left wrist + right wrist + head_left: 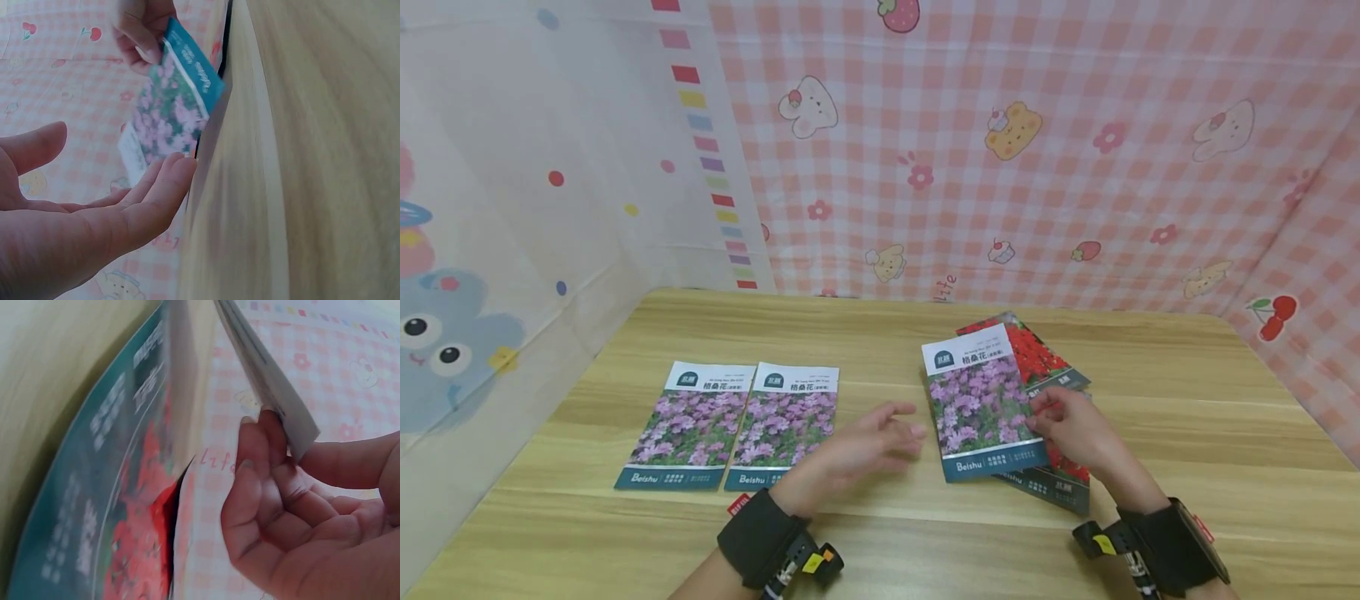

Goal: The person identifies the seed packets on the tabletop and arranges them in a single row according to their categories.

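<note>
My right hand (1075,425) pinches the right edge of a seed packet (981,408) with a purple flower picture, a white top and a teal bottom band. In the right wrist view the thumb and fingers grip that packet (275,381) edge-on. It is held over red-flower packets (1052,492), which it partly hides. My left hand (865,450) reaches toward the held packet's left side, fingers extended and nothing in them. In the left wrist view its fingertips overlap the lower part of the packet (172,112).
Two matching purple-flower packets (688,425) (790,417) lie side by side on the left of the wooden table (880,542). A pink checked cloth (1000,208) hangs behind the table, and a white patterned cloth (587,233) hangs at the left.
</note>
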A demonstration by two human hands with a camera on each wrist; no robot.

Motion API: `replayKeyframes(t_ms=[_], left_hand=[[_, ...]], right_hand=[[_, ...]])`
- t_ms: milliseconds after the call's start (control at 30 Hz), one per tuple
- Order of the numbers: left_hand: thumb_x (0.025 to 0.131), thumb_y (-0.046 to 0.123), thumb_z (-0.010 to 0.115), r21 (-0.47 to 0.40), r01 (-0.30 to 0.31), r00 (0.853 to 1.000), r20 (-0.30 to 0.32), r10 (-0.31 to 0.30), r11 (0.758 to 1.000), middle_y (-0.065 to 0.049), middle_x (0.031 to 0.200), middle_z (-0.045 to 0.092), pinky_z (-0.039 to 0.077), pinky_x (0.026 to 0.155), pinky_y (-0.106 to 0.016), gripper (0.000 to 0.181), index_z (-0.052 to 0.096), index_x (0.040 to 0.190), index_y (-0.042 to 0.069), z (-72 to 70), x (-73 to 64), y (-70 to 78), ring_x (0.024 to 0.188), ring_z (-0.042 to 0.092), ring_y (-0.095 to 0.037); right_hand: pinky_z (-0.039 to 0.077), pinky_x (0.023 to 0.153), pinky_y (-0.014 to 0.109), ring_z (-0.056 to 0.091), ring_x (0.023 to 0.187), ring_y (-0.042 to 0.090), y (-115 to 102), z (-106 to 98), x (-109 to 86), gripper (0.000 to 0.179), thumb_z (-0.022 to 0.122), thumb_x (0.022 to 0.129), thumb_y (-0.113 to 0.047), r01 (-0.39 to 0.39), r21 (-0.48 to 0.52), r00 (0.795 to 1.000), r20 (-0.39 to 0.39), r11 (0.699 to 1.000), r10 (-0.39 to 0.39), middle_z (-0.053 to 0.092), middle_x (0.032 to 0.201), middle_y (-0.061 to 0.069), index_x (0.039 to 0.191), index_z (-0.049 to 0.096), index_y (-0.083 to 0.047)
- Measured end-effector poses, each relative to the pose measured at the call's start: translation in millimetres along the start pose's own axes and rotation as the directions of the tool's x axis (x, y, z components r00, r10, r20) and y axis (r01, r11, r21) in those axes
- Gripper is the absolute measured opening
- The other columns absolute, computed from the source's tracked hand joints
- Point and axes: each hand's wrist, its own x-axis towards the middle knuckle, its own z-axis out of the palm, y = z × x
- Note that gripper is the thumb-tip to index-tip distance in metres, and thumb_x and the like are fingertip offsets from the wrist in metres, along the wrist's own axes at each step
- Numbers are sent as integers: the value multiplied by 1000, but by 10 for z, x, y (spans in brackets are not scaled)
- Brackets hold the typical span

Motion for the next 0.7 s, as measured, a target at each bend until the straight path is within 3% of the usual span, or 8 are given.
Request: replayKeyframes(t_ms=[167, 367, 533, 700], left_hand=[[90, 21, 52, 18, -14, 1000, -18, 14, 1000, -29, 127, 43, 41, 98, -49, 60, 24, 137, -4, -31, -8, 18, 112, 47, -37], [91, 16, 49, 30, -46, 999, -26, 47, 998, -28, 126, 46, 41, 97, -50, 52, 29, 134, -5, -52, -17, 42, 112, 47, -37], [90, 13, 50, 60, -68, 995, -68, 73, 996, -27, 119, 52, 45, 94, -48, 48, 34, 132, 0, -80, -30, 70, 103, 54, -33], [90, 9, 50, 97, -81, 990, -109, 91, 992, -24, 112, 58, 49, 89, -45, 44, 37, 132, 2, -123, -42, 90, 93, 59, -27]], right_hand=[[28, 37, 22, 39, 48, 12, -85, 17, -41, 14, 53, 87, -2, 78, 71, 997, -32, 994, -76, 50, 59, 3, 100, 48, 1], [25, 37, 23, 32, 45, 10, -169, 67, -97, 15, 55, 86, -2, 135, 151, 990, -52, 979, -128, 47, 58, 4, 99, 47, 2], [28, 40, 23, 37, 47, 11, -217, 110, -119, 16, 55, 87, -3, 135, 208, 991, -47, 969, -128, 49, 59, 4, 99, 47, 3], [28, 40, 23, 32, 45, 10, -252, 157, -129, 16, 56, 87, -5, 100, 217, 995, -48, 971, -92, 46, 58, 2, 99, 48, 1]])
